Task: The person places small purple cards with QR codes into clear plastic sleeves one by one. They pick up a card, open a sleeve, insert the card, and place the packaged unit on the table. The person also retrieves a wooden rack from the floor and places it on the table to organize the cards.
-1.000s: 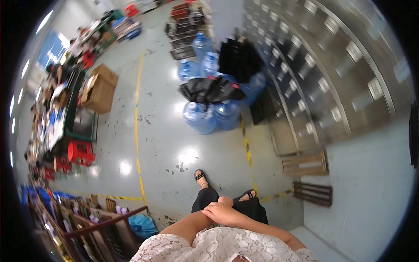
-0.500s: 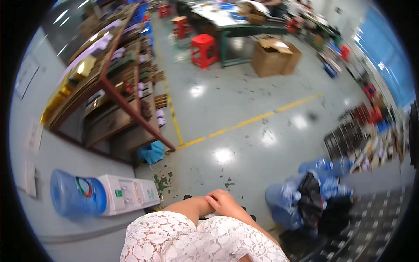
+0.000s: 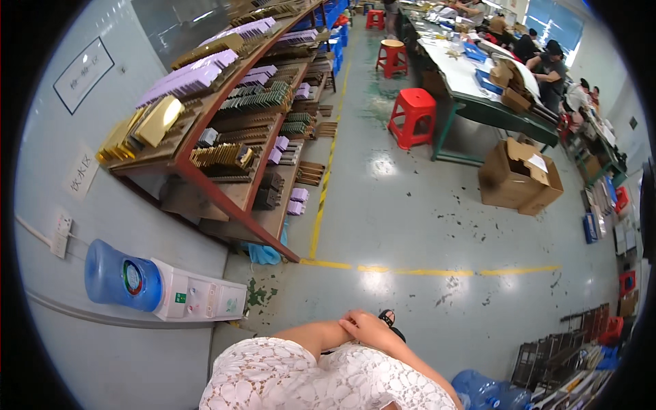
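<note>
— White lace, that's the garment [image 3: 321,376] at the bottom of the view, and both forearms come out of it and meet in front of the body.

— What are the hands doing?

— The right hand [image 3: 369,326] lies over the left wrist or hand, fingers curled down and pressed together on it. The left hand [image 3: 344,321] is mostly hidden under it, so I cannot tell whether it is spread or closed. Neither holds any object that I can see.

— What is nearest to them?

— A dark sandal [image 3: 388,318] on the grey floor [image 3: 424,219], just beyond the knuckles. To the person's left stands a white water dispenser [image 3: 198,299] with a blue bottle [image 3: 119,277] on it, against the pale wall [image 3: 82,205].

— And further off?

— A slanted rack of shelves [image 3: 225,123] along that wall, loaded with gold, purple and dark packs. A yellow line [image 3: 437,272] crosses the floor ahead, and another runs away beside the shelves. Two red stools [image 3: 412,117] stand by a long green-legged worktop [image 3: 478,89], with open cardboard boxes [image 3: 519,176] near its end. Other people sit at the far side of that worktop, well apart from the hands. More blue bottles [image 3: 488,393] lie at the lower right, near dark wire racks [image 3: 547,355].
</note>
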A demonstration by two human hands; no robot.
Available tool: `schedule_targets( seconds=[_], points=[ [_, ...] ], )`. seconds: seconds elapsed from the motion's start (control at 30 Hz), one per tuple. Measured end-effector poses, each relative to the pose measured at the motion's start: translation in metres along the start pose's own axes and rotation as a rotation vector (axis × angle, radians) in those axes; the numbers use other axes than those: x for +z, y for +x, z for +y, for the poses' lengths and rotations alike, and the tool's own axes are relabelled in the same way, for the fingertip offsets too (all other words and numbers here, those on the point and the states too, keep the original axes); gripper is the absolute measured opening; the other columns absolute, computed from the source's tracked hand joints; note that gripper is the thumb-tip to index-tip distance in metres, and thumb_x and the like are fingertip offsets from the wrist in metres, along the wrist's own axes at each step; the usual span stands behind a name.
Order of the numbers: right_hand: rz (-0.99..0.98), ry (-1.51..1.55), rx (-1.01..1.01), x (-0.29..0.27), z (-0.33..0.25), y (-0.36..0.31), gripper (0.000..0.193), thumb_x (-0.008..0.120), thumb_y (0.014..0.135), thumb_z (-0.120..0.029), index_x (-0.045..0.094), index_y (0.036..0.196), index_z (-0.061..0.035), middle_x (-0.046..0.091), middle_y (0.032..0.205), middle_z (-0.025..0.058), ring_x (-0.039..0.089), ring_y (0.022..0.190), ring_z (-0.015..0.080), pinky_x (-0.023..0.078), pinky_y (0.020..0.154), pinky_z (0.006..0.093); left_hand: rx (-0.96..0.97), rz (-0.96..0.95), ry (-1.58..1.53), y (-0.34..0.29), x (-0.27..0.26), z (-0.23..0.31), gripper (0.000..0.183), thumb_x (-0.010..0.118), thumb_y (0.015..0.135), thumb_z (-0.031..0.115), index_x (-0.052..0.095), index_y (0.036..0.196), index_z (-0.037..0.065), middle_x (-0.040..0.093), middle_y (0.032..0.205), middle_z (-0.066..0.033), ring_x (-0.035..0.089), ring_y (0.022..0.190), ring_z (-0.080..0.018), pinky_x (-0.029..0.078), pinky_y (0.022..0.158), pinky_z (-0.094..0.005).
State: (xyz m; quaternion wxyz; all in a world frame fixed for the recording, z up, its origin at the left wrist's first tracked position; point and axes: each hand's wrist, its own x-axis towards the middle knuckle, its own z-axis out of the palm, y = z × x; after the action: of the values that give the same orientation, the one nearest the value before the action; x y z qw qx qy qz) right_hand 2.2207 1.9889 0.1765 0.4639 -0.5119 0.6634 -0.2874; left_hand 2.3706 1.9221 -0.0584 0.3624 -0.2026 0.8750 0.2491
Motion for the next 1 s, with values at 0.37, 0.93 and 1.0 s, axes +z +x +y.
schedule_targets(
  seconds=[0.37, 0.93, 1.0],
  points=[
    [-0.331, -0.071, -0.288, -0.160, 0.009, 0.197, 0.030, 0.056, 0.088, -0.031, 0.066, 0.093, -0.0035, 0.063, 0.090, 0.0169, 0.061, 0.087, 0.0331, 0.048, 0.076, 0.0401, -0.263, 0.064, -0.279, 0.108, -0.154, -0.030, 0.015, 0.052, 0.084, 0.016, 0.065, 0.088, 0.010, 0.066, 0.091, -0.0120, 0.065, 0.086, -0.0301, 0.052, 0.067, -0.0418],
    [-0.360, 0.519, 0.024, -0.471, -0.002, 0.772, 0.024, 0.048, 0.093, -0.017, 0.060, 0.102, 0.0024, 0.065, 0.090, 0.0107, 0.063, 0.078, 0.0170, 0.052, 0.071, 0.0292, -0.355, 0.584, -0.706, 0.301, -0.559, -0.206, 0.020, 0.051, 0.084, 0.023, 0.062, 0.094, 0.010, 0.065, 0.096, -0.0181, 0.061, 0.092, -0.0384, 0.049, 0.075, -0.0477],
    [-0.270, 0.566, 0.053, -0.483, -0.012, 0.881, 0.024, 0.049, 0.092, -0.016, 0.059, 0.102, 0.0038, 0.064, 0.087, 0.0110, 0.063, 0.073, 0.0179, 0.054, 0.068, 0.0295, -0.532, 0.645, -0.797, 0.342, -0.502, -0.251, 0.023, 0.052, 0.083, 0.026, 0.061, 0.096, 0.009, 0.065, 0.094, -0.0192, 0.061, 0.091, -0.0382, 0.048, 0.076, -0.0493]
  ],
)
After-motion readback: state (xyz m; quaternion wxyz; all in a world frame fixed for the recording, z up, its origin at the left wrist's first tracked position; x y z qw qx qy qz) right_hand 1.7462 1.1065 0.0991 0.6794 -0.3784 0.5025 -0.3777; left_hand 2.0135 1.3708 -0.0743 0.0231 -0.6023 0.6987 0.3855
